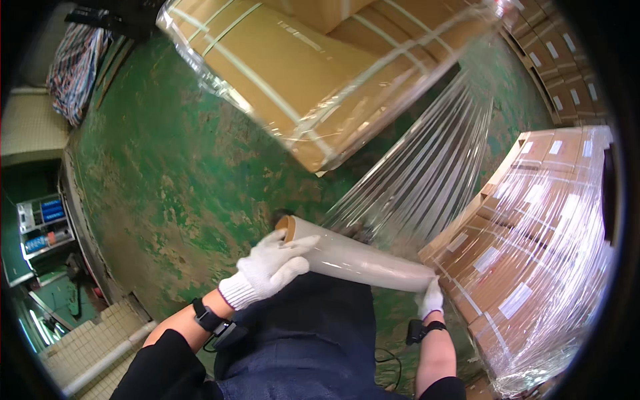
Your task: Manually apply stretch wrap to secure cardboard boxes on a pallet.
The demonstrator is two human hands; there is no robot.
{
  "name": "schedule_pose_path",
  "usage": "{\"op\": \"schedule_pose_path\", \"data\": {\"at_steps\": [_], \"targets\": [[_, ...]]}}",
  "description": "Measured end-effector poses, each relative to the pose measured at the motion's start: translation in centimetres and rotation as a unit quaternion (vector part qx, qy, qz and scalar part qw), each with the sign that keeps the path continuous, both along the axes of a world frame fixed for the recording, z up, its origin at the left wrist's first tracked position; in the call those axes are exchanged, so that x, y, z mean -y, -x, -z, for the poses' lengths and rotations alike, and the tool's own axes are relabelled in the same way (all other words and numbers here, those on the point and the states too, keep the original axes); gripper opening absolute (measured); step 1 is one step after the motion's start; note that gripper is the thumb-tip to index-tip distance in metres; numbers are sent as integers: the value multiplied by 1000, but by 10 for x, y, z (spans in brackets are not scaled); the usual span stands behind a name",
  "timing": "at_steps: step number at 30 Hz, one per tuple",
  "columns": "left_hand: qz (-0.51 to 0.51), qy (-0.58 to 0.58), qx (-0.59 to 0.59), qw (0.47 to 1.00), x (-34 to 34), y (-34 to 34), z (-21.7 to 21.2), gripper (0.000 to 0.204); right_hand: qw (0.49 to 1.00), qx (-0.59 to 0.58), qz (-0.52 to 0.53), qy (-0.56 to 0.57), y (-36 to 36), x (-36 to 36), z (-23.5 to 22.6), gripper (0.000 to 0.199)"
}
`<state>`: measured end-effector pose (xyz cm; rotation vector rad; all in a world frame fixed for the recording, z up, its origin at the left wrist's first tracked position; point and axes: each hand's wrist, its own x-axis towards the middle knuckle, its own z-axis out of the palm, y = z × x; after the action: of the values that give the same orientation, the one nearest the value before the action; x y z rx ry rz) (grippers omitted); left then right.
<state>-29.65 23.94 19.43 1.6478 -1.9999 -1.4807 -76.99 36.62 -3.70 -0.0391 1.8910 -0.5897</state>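
A large roll of clear stretch film (367, 261) lies across in front of my body, its brown cardboard core showing at the left end. My left hand (275, 263), in a white knit glove, rests against that end with thumb and fingers spread along the roll. My right hand (432, 297), also gloved, holds the right end, its fingers partly hidden behind the film. From the roll a stretched, pleated sheet of film (427, 167) runs up and right toward a strapped stack of brown cartons (293, 73), which has film around it.
On the right stands a film-wrapped pallet of labelled cartons (527, 260), close to my right hand. More stacked cartons (567, 67) are at the far right. Worn green floor (173, 180) spreads leftward to a tiled ledge (100, 347). A striped woven bag (77, 70) sits far left.
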Motion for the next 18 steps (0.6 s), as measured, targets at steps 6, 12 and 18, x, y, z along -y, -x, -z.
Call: {"op": "schedule_pose_path", "data": {"at_steps": [6,12,18], "targets": [[-62,254,102,960,-20,-168,-8,64,990,104,83,41,-210,-2,19,79],[-61,347,164,922,-30,-376,-38,74,981,172,-27,-83,-432,-36,62,66],[-83,343,179,919,4,-516,-93,67,872,126,-471,-50,-570,-45,116,61]]}}
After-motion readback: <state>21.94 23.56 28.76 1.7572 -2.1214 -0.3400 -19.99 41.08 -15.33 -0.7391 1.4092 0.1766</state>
